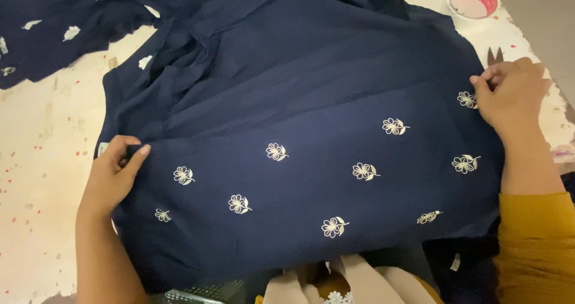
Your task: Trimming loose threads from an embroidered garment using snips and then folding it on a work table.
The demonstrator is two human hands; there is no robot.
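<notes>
Left hand (pixel 114 172) pinches the near-left edge of the navy cloth (pixel 311 160); right hand (pixel 512 91) closed on its right edge. Cloth lies spread over the table (pixel 36 160), folds bunched at the far side. Uneven pull could skew it. Scissors (pixel 495 56) just beyond the right hand could snag.

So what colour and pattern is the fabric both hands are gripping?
Dark navy fabric scattered with small white flower motifs, clearest in the head view.

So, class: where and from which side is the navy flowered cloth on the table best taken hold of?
Probably by its two side edges, from the outside inward: the navy cloth lies spread flat, and the left hand and right hand each pinch one edge.
</notes>
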